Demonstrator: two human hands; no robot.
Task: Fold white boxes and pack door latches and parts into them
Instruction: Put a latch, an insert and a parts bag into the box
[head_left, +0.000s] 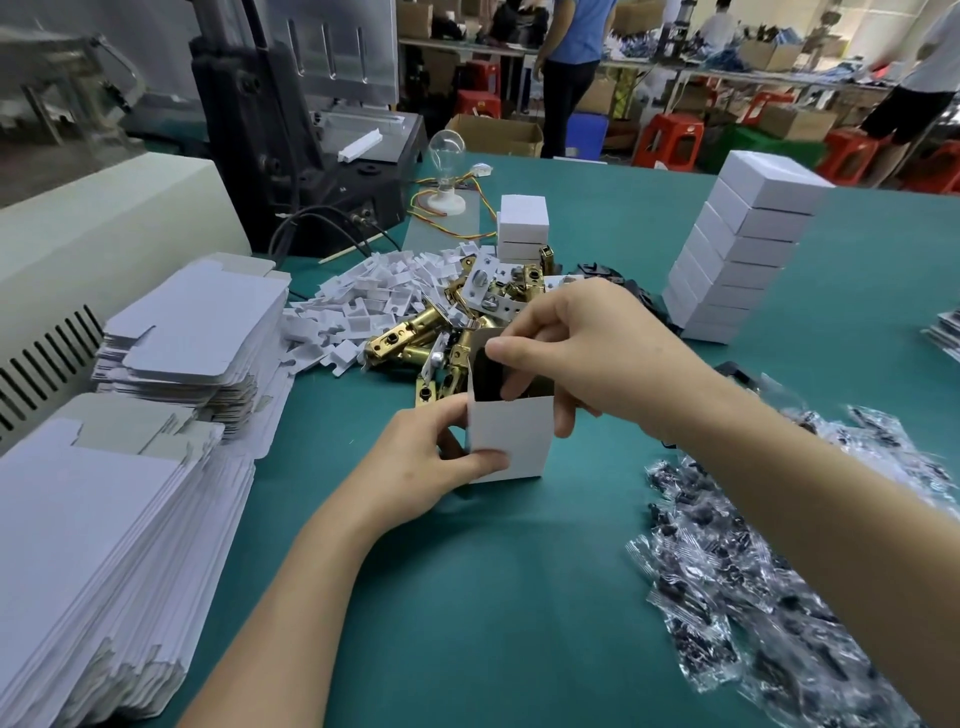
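We see a white box (506, 441) standing upright on the green table (493, 597), near its middle, with its top flaps open. The left hand (415, 467) grips the box low on its left side, the thumb pressed flat on the front face and the other fingers curled round behind. The right hand (582, 338) sits over the open mouth. Its thumb and forefinger are bent and pinch a dark piece (485, 379) that stands in the opening, and its remaining fingers curl down the box's right wall. We cannot tell what the dark piece is. Just behind the box lies a heap of brass door latches (410, 338), some with white plates on them, and touching that heap on the left is a spread of small white plastic parts (374, 296). Along the left edge of the table we see two stacks of flat box blanks (197, 332), one near and one farther off. To the right, well apart from the hands, a tall stack of folded boxes (743, 249) leans a little, and a shorter stack (523, 226) stands behind the latches. Clear bags of dark parts (727, 571) lie scattered under the right forearm.
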